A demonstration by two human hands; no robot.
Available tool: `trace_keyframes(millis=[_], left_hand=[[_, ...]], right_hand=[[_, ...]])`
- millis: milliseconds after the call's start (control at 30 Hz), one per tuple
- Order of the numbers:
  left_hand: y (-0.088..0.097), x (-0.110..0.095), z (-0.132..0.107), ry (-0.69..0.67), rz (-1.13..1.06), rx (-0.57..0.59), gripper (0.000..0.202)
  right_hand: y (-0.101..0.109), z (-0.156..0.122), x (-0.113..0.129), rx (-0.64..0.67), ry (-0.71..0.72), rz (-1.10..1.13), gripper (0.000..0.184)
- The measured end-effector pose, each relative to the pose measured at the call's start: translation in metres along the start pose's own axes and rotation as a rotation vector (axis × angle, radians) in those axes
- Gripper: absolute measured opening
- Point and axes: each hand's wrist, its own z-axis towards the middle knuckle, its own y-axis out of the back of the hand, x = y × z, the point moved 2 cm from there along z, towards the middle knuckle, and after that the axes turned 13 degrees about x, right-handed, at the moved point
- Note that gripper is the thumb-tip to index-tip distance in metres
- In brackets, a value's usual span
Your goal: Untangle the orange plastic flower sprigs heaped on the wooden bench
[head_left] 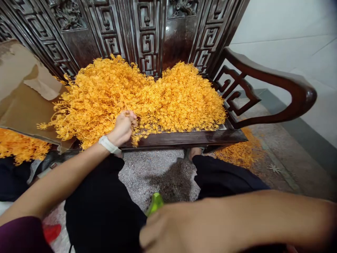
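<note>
A big heap of orange plastic sprigs [163,95] covers the seat of a dark carved wooden chair [184,137]. My left hand [125,125] reaches into the heap's front edge, fingers closed around a few sprigs. A white band sits on that wrist. My right hand [171,228] is low and close to the camera, blurred, with its fingers curled around a green piece [155,203] that pokes out above them. My knees in dark trousers are below the seat.
Cardboard [23,105] lies at the left with more orange sprigs [18,146] below it. More sprigs lie on the floor under the chair's armrest [276,82]. Speckled grey floor [147,172] shows between my legs. A red object [51,232] lies bottom left.
</note>
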Motion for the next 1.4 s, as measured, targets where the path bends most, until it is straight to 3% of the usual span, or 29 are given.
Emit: trace_keyframes(millis=[100, 167, 200, 233, 267, 300, 333, 367, 400, 500, 567, 667, 767, 900, 1033, 1100, 1167, 1233, 1300, 1367, 1400], left_hand=[[0.013, -0.009, 0.010, -0.044, 0.045, 0.086, 0.023], [0.013, -0.010, 0.008, -0.056, 0.062, 0.149, 0.019], [0.012, -0.009, 0.006, -0.054, 0.064, 0.167, 0.019], [0.010, -0.007, 0.003, -0.046, 0.064, 0.184, 0.019], [0.008, -0.005, 0.001, -0.036, 0.064, 0.201, 0.018], [0.006, -0.003, 0.000, -0.023, 0.066, 0.216, 0.018], [0.004, 0.000, -0.002, -0.007, 0.068, 0.229, 0.017], [0.003, 0.002, -0.003, 0.012, 0.069, 0.241, 0.016], [0.002, 0.003, -0.004, 0.030, 0.070, 0.254, 0.016], [-0.005, 0.005, -0.009, 0.084, 0.040, 0.321, 0.015], [-0.013, 0.003, -0.015, 0.104, -0.012, 0.364, 0.014], [-0.024, -0.001, -0.022, 0.123, -0.098, 0.365, 0.014], [-0.030, -0.004, -0.026, 0.126, -0.147, 0.359, 0.016], [-0.028, -0.006, -0.023, 0.080, -0.120, 0.401, 0.014], [-0.024, -0.009, -0.019, 0.039, -0.123, 0.344, 0.016], [-0.024, -0.012, -0.015, 0.041, -0.127, 0.309, 0.022], [-0.021, -0.016, -0.007, 0.023, -0.144, 0.266, 0.027], [-0.013, -0.024, 0.004, -0.035, -0.179, 0.193, 0.030], [-0.003, -0.034, 0.013, -0.105, -0.213, 0.133, 0.032], [0.004, -0.043, 0.015, -0.137, -0.236, 0.140, 0.032], [0.005, -0.047, 0.014, -0.141, -0.243, 0.160, 0.032]], right_hand=[[0.000, -0.004, -0.004, 0.207, -0.038, 0.167, 0.021], [0.030, -0.027, -0.022, 0.227, -0.125, 0.344, 0.009], [0.052, -0.043, -0.035, 0.130, -0.173, 0.471, 0.008], [0.077, -0.061, -0.049, -0.101, -0.251, 0.579, 0.011], [0.101, -0.081, -0.064, -0.466, -0.338, 0.618, 0.018], [0.118, -0.100, -0.078, -0.747, -0.411, 0.644, 0.025], [0.127, -0.116, -0.090, -0.966, -0.481, 0.667, 0.030], [0.128, -0.127, -0.101, -1.105, -0.548, 0.702, 0.031], [0.122, -0.133, -0.110, -1.146, -0.616, 0.768, 0.029], [0.083, -0.127, -0.128, -0.984, -0.792, 0.973, 0.023], [0.059, -0.114, -0.132, -0.865, -0.851, 0.963, 0.031], [0.041, -0.097, -0.133, -0.712, -0.757, 0.852, 0.044], [0.030, -0.088, -0.132, -0.551, -0.598, 0.880, 0.037], [0.024, -0.090, -0.127, -0.453, -0.620, 0.799, 0.032], [0.044, -0.088, -0.103, -0.370, -0.653, 0.505, 0.033], [0.052, -0.075, -0.083, -0.333, -0.634, 0.302, 0.031], [0.046, -0.053, -0.059, -0.240, -0.532, 0.201, 0.027], [0.024, -0.026, -0.036, 0.029, -0.376, 0.266, 0.022], [0.001, -0.008, -0.018, 0.346, -0.284, 0.398, 0.033], [-0.002, -0.006, -0.013, 0.430, -0.255, 0.545, 0.043], [0.007, -0.011, -0.015, 0.359, -0.245, 0.672, 0.042]])
